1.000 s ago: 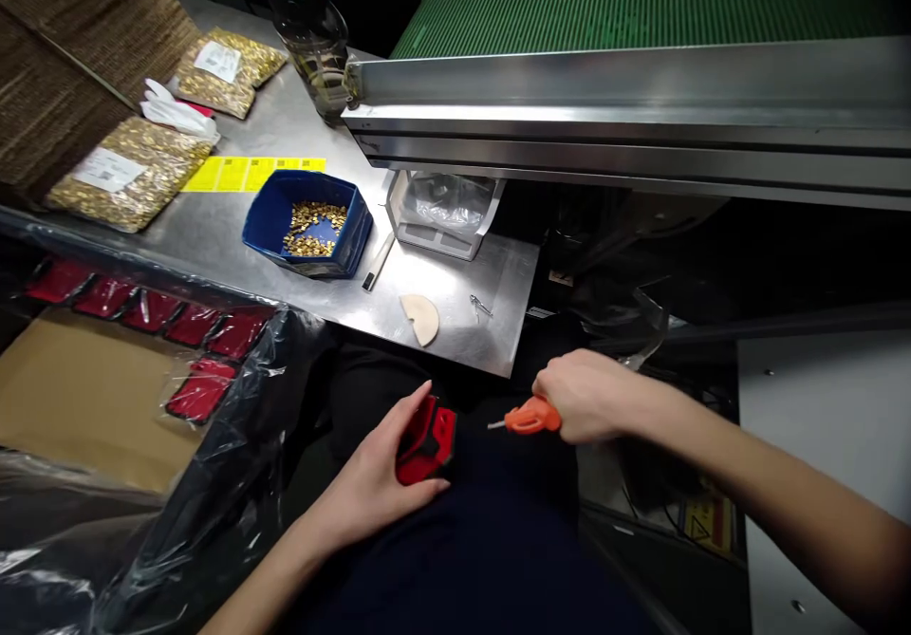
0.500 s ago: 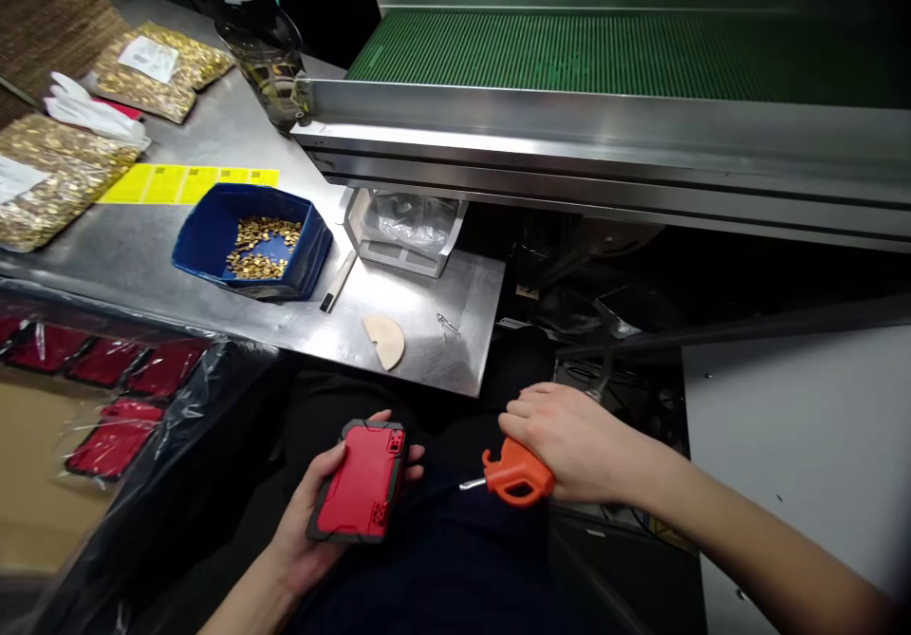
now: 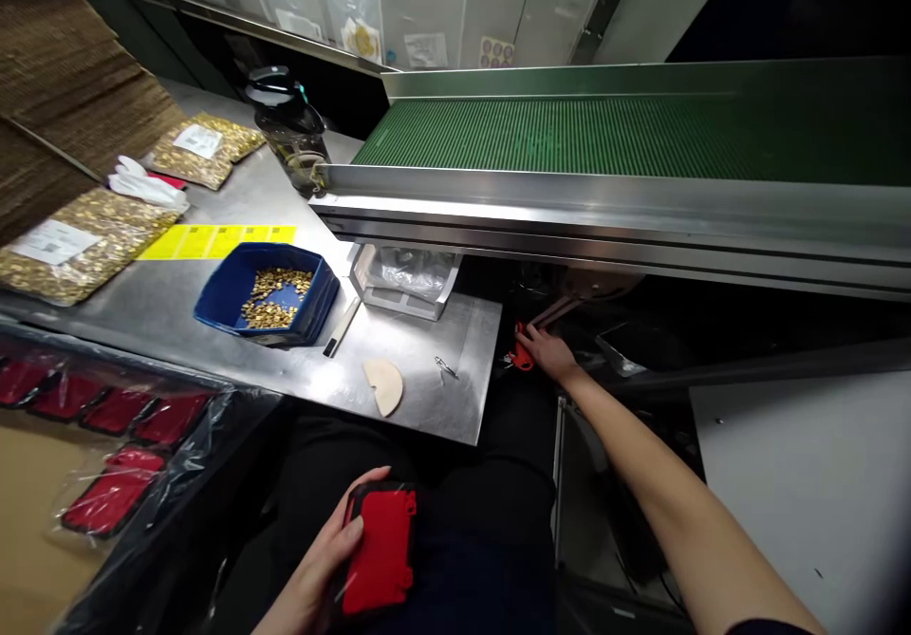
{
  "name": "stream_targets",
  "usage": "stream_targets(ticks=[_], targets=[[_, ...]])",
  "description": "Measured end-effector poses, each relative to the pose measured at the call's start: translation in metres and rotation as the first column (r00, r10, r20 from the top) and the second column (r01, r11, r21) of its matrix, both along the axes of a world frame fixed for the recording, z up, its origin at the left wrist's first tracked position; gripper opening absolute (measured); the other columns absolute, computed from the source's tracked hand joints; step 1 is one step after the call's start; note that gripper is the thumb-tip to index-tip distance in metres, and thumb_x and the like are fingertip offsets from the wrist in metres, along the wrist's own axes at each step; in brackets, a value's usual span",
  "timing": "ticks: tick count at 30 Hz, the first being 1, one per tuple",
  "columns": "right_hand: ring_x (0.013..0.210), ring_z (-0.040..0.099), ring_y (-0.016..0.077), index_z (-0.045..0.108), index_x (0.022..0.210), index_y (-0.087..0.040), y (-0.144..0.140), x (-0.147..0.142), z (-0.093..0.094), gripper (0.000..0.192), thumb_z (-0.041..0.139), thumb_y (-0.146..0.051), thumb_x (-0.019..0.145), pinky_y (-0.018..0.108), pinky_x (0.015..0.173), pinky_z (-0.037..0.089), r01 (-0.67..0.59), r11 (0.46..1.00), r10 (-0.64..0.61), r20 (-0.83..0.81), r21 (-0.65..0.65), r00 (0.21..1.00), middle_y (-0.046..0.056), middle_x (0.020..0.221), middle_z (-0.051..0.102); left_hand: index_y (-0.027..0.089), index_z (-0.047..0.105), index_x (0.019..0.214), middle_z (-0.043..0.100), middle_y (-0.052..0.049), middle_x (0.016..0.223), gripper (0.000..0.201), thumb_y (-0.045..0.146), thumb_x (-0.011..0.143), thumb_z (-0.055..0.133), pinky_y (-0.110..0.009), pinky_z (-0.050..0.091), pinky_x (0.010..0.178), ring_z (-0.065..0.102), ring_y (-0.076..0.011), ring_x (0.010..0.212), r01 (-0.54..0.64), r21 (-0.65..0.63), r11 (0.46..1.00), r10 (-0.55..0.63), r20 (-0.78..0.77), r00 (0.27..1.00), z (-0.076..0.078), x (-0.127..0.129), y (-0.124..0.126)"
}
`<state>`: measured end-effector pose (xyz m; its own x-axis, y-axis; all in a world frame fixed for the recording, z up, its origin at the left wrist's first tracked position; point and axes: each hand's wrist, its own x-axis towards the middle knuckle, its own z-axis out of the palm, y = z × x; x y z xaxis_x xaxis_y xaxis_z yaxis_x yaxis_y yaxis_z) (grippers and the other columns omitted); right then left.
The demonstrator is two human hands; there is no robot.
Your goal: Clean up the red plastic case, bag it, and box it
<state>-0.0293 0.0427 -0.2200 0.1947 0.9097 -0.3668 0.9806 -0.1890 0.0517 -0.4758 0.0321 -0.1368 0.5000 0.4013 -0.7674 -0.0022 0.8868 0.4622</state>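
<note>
My left hand (image 3: 324,559) holds a red and black case (image 3: 379,550) flat over my lap at the bottom of the view. My right hand (image 3: 547,350) reaches forward into the dark gap beside the steel table (image 3: 177,303), under the conveyor, with its fingers on an orange-handled tool (image 3: 522,357). Most of the tool is hidden by the hand and the shadow. A blue bin (image 3: 267,295) with small brass parts stands on the table to the left.
A green conveyor belt (image 3: 604,132) with a steel rail runs across the top. Also on the table: a clear tray (image 3: 405,279), a beige half-disc (image 3: 384,385), yellow labels (image 3: 217,241), bags of brass parts (image 3: 71,246), a dark bottle (image 3: 288,132). A box holds red cases (image 3: 106,502) in plastic at lower left.
My right hand has carried the orange tool away from my lap, forward into the gap under the conveyor. My left hand with the red case has dropped lower in view as the camera tilted up.
</note>
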Motion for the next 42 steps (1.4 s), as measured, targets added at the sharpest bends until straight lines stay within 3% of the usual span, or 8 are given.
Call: stream_targets(ticks=[5,10,16,21,26,32,37,42], targets=[[0.115,0.061,0.0247,0.039,0.155,-0.023,-0.023,-0.007,-0.013,0.065,0.046,-0.003,0.094,0.030,0.083,0.051,0.277,0.957,-0.267,-0.108,0.085,0.958,0.016,0.141,0.050,0.033,0.044,0.150,0.068,-0.008,0.137,0.078,0.054,0.081,0.076,-0.039,0.057,0.094,0.067,-0.0330,0.117,-0.006,0.024,1.000,0.007,-0.008,1.000,0.005,-0.001,0.002],[0.103,0.067,0.0280,0.045,0.149,-0.012,-0.060,-0.024,0.009,0.051,0.036,-0.017,0.098,0.035,0.077,0.051,0.628,0.771,-0.585,-0.276,0.103,0.763,0.023,0.132,0.056,0.031,0.045,0.150,0.068,-0.010,0.136,0.076,0.054,0.083,0.074,-0.039,0.056,0.092,0.067,-0.0315,0.114,0.025,-0.004,1.000,-0.025,0.019,0.999,0.002,0.008,0.008],[0.071,0.071,0.0188,0.073,0.112,-0.021,-0.101,-0.154,0.046,0.057,0.037,-0.064,0.102,0.029,0.065,0.056,0.554,0.822,-0.457,-0.736,-0.134,0.500,0.008,0.092,0.074,0.022,0.062,0.129,0.073,-0.012,0.119,0.052,0.057,0.091,0.064,-0.037,0.056,0.085,0.069,-0.0272,0.099,0.041,0.140,0.989,-0.053,0.082,0.995,-0.013,0.058,0.016],[0.092,0.073,0.0238,0.055,0.138,-0.020,-0.114,-0.225,0.053,0.064,0.043,-0.068,0.098,0.034,0.073,0.060,0.487,0.752,-0.412,-0.893,-0.445,-0.181,0.012,0.115,0.073,0.021,0.057,0.132,0.070,-0.011,0.122,0.051,0.058,0.096,0.056,-0.040,0.051,0.099,0.066,-0.0284,0.111,0.236,0.489,0.840,-0.235,-0.064,0.970,-0.035,0.085,0.007],[0.094,0.074,0.0287,0.059,0.119,-0.018,-0.102,-0.205,0.047,0.051,0.039,-0.061,0.099,0.034,0.073,0.055,0.682,0.663,-0.600,-0.763,-0.308,0.239,0.011,0.100,0.075,0.022,0.052,0.136,0.072,-0.009,0.115,0.045,0.052,0.102,0.046,-0.037,0.054,0.090,0.069,-0.0241,0.101,0.434,0.781,0.449,-0.062,-0.457,0.887,-0.034,0.076,0.034],[0.103,0.072,0.0385,0.053,0.115,-0.017,-0.051,-0.199,0.047,0.044,0.046,-0.056,0.097,0.043,0.086,0.048,0.691,0.707,-0.601,-0.642,-0.149,0.476,0.020,0.104,0.075,0.021,0.069,0.098,0.073,-0.005,0.095,0.026,0.041,0.100,0.053,-0.033,0.053,0.084,0.068,-0.0218,0.089,0.472,0.877,0.089,0.077,-0.479,0.874,-0.018,0.123,0.161],[0.100,0.072,0.0433,0.052,0.117,-0.016,-0.039,-0.205,0.060,0.057,0.037,-0.067,0.098,0.046,0.083,0.049,0.678,0.731,-0.586,-0.583,-0.080,0.563,0.024,0.104,0.075,0.017,0.069,0.109,0.070,-0.009,0.117,0.023,0.036,0.097,0.064,-0.047,0.052,0.100,0.065,-0.0247,0.110,0.552,0.832,-0.045,0.097,-0.547,0.832,-0.021,0.187,0.251],[0.081,0.074,0.0286,0.047,0.121,-0.024,-0.094,-0.194,0.051,0.054,0.025,-0.069,0.100,0.033,0.071,0.049,0.764,0.642,-0.606,-0.655,-0.067,0.451,0.005,0.082,0.075,0.016,0.068,0.112,0.071,-0.008,0.114,0.026,0.038,0.097,0.066,-0.044,0.058,0.090,0.069,-0.0229,0.101,0.649,0.761,0.000,0.075,-0.647,0.759,-0.026,0.213,0.294]])
